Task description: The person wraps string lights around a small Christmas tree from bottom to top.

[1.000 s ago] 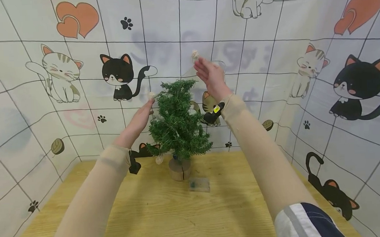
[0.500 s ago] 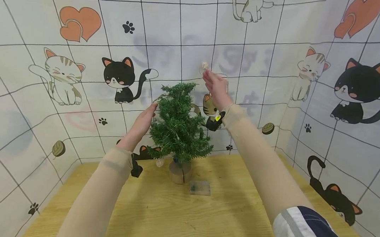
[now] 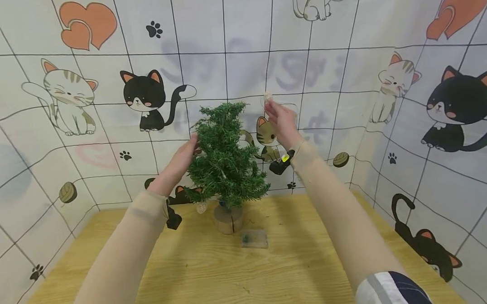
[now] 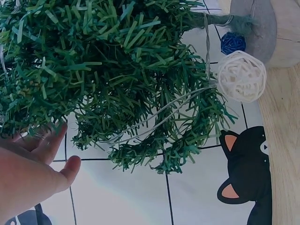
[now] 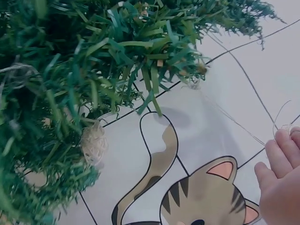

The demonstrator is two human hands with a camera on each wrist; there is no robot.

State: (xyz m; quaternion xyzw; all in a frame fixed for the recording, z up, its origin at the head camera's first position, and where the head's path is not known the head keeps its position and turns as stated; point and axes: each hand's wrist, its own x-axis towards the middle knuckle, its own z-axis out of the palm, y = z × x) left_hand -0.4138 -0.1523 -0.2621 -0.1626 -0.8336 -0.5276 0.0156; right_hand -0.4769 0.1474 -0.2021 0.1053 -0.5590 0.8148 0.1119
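A small artificial Christmas tree (image 3: 225,157) stands upright on a wooden base (image 3: 228,218). My left hand (image 3: 182,157) reaches to its left side; in the left wrist view the fingers (image 4: 51,143) go in behind the green branches, thumb apart. Out to the right of the treetop, my right hand (image 3: 284,122) holds the string lights, with a white ball (image 3: 268,97) at its fingertips. Thin wire (image 5: 229,117) runs from the branches to that hand in the right wrist view. Another white woven ball (image 4: 242,76) and a blue ball (image 4: 233,43) hang low by the base.
A flat clear case (image 3: 254,238) lies on the wooden table (image 3: 216,280) in front of the base. Cat-print cloth (image 3: 246,29) covers the walls close behind and beside the tree. A pale woven ball (image 5: 95,142) sits among the branches.
My right hand has moved right and down, away from the treetop, with the white ball at its fingertips. My left hand has slid slightly lower, in behind the branches.
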